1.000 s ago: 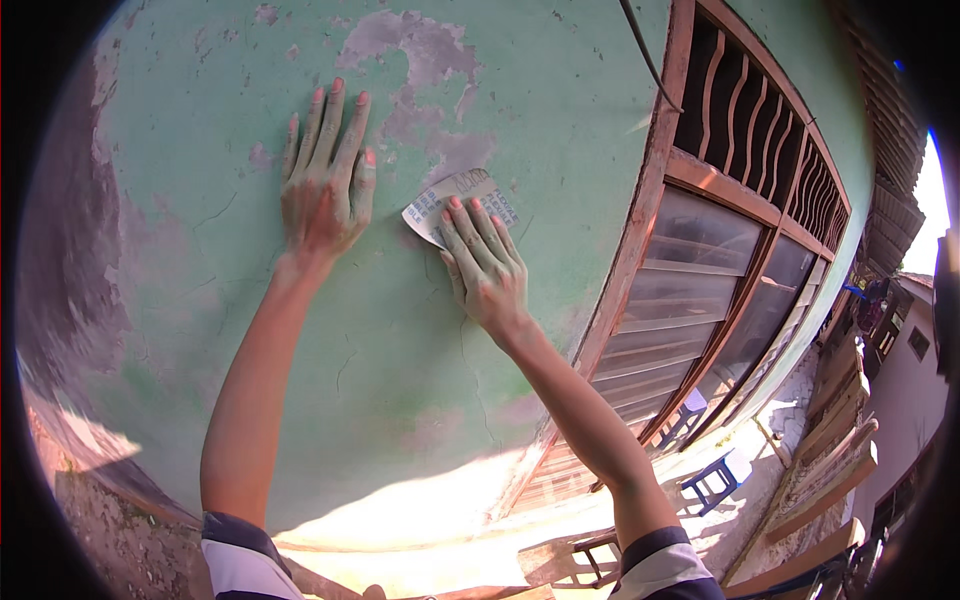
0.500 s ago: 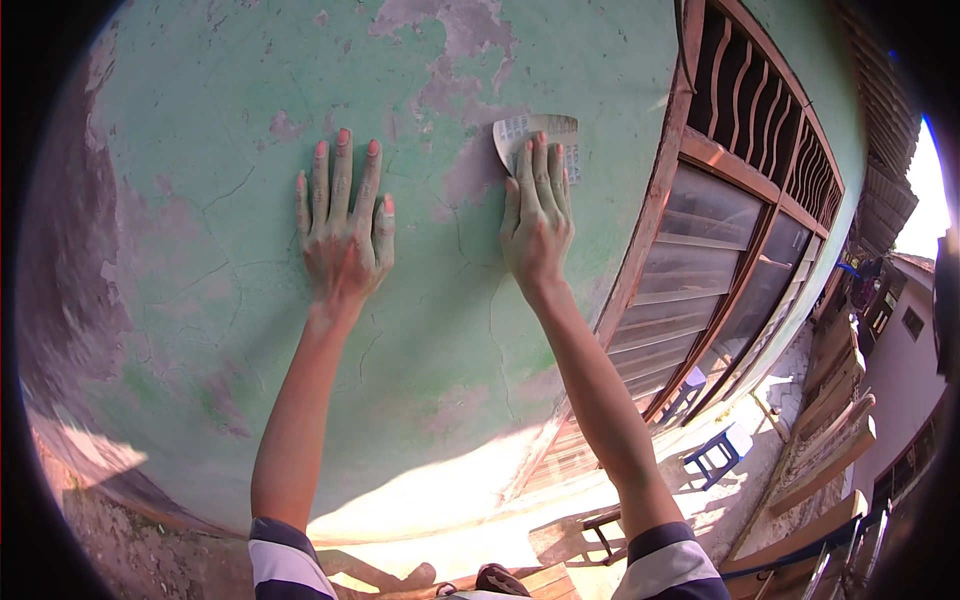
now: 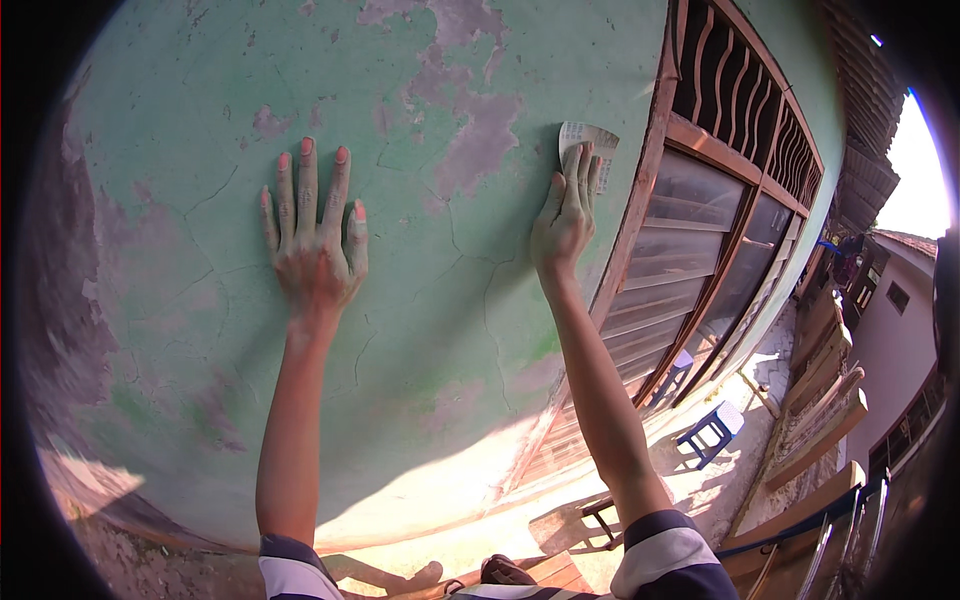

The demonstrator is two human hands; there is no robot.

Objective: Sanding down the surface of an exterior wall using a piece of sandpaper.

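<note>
Flat on the green painted wall [image 3: 410,330] lies my left hand [image 3: 318,265], its dusty fingers spread and nothing in them. Farther right, my right hand [image 3: 563,225] presses a small piece of sandpaper [image 3: 590,131] against the wall, close to the window frame. The sheet's pale printed back faces me, and its upper edge curls beyond the fingertips. Whitish dust coats the fingers of both hands. Bare greyish patches [image 3: 480,150], where the paint is gone, show between and above the hands.
A wooden window frame [image 3: 640,215] with louvred glass and wavy bars borders the wall on the right. Below stand a blue stool [image 3: 712,435] and a low dark stool [image 3: 600,525]. Wooden planks [image 3: 815,440] lean at the right. Wooden boards [image 3: 560,572] lie beneath me.
My right hand has slid to the right along the wall with the sandpaper, nearer the window frame. My left hand rests on about the same spot; the view has shifted slightly.
</note>
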